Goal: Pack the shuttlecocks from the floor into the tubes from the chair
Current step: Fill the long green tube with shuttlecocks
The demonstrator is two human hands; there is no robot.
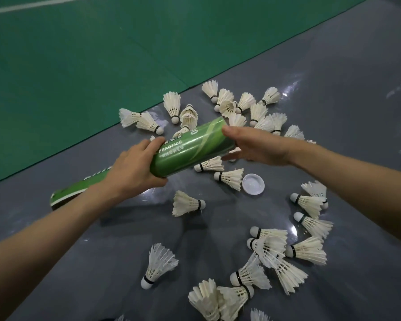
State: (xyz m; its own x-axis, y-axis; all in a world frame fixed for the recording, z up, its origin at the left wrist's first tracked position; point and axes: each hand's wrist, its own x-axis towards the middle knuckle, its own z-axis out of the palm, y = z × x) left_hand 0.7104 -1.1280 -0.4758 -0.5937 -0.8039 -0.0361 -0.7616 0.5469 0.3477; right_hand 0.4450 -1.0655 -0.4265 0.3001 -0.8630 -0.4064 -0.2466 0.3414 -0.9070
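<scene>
Both grips clasp green tube (195,147): left hand (134,167), right hand (257,147); shuttlecocks (185,203), white cap (253,184), 2nd tube (67,193) below.

Both arms reach forward, left grip (134,167) and right grip (257,145) clasping, fingers curled.

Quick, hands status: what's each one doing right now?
Left hand: grips the green tube at its near end.
Right hand: holds the same tube's far end, thumb on top.
</scene>
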